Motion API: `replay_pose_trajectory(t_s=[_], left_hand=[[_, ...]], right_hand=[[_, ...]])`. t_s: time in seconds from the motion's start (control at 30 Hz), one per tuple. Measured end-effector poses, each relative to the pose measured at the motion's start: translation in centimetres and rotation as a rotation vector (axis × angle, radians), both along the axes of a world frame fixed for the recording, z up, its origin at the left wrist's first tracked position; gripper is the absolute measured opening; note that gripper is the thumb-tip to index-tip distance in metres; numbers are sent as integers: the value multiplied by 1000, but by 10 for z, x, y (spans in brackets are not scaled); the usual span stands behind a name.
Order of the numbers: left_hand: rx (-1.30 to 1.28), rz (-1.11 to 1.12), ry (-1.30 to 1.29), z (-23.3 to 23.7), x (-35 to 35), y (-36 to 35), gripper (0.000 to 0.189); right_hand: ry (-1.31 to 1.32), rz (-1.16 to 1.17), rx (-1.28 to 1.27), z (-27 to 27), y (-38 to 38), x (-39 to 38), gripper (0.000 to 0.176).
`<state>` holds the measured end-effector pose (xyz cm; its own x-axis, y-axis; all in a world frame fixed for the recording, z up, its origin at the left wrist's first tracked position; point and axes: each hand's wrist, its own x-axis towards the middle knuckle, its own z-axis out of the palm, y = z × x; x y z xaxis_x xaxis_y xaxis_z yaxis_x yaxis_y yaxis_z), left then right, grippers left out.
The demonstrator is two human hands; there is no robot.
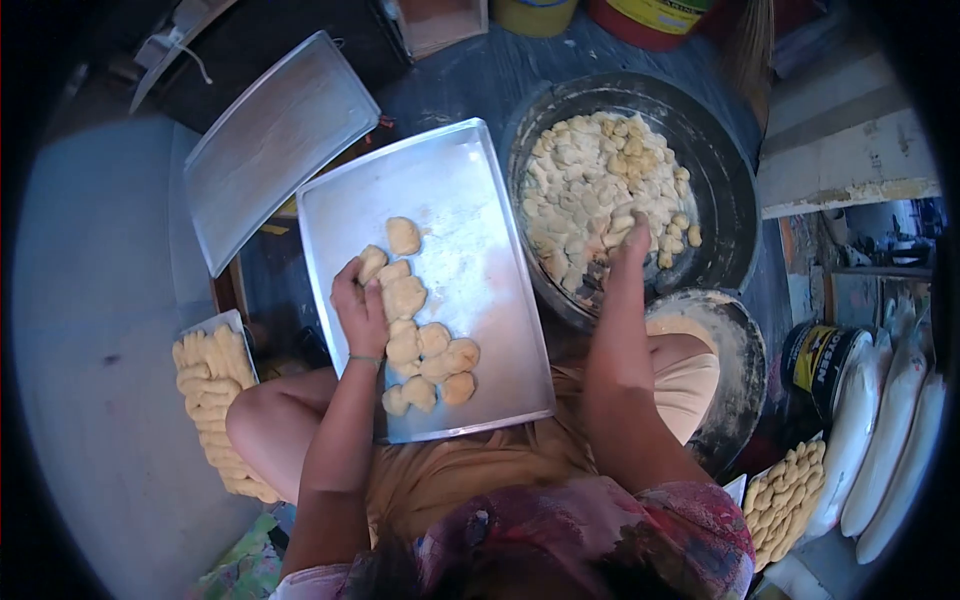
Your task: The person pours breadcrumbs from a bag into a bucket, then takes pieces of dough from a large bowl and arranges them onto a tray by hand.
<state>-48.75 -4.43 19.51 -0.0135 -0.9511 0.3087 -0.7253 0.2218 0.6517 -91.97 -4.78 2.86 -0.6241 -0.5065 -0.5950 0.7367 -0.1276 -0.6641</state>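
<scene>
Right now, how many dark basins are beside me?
2: the larger basin, holding dough pieces at your right hand, and the smaller basin beside your right knee, which partly hides it. Others may be hidden.

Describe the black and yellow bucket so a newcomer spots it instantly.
Start at the large dark basin of dough under the right hand. Look further right, past the smaller floury basin: the bucket sits beside long white bags, its black side marked with yellow.

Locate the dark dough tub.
In the head view, the dark tub sits upper right, beside the metal tray; the right hand reaches into the tub.
</scene>
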Motion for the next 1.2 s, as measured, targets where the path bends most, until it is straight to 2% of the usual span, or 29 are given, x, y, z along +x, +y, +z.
replay_pose_trajectory(t_s=[0.07,0.17,0.23,0.3,0.33,0.4,0.43,0.5,0.53,0.57,0.67,0.73,0.8,0.9,1.0,1.03,1.13,1.17,1.2], left_hand=[[-17,-27,-31,3,0,-1,39],[-14,-45,-113,9,-1,-2,42],[89,-34,-110,15,-1,-6,45],[207,-1,-52,15,6,-20,46],[275,-11,43,21,8,-25,45],[412,-34,238,31,9,-33,43],[276,-40,55,30,8,-35,38],[450,-31,145,32,14,-45,35],[538,-29,189,36,17,-51,34],[523,17,257,40,20,-57,26],[318,187,494,32,29,-80,21],[305,216,619,25,37,-105,18],[267,221,699,35,36,-117,22],[42,121,269,9,42,-141,30],[112,2,22,23,42,-134,35],[94,-10,-1,22,44,-135,35],[86,-15,15,21,43,-133,38],[83,-7,4,20,42,-135,38],[83,-1,-6,19,42,-136,39]], right_hand=[[-78,177,-208,62,-7,9,31],[49,531,-240,169,-4,67,32],[191,750,-196,201,-4,114,36],[448,1240,-148,212,-4,148,33],[751,1333,-136,186,-5,168,31],[1387,1516,169,206,-2,203,37],[1548,1409,163,209,-2,210,40],[1851,1165,146,213,-5,222,47],[1770,1174,99,216,-10,229,49],[1689,1178,53,219,-19,236,52],[1573,1295,-40,219,-40,256,54],[1537,1439,-50,218,-57,264,54],[1494,1220,-106,215,-79,279,49],[1401,851,-257,215,-106,304,41],[1663,1047,-29,204,-111,317,41],[1718,1080,-57,206,-111,316,42],[1647,1045,-107,223,-104,299,42],[1580,1141,-78,229,-93,293,41],[1556,1271,-152,225,-81,289,42]])
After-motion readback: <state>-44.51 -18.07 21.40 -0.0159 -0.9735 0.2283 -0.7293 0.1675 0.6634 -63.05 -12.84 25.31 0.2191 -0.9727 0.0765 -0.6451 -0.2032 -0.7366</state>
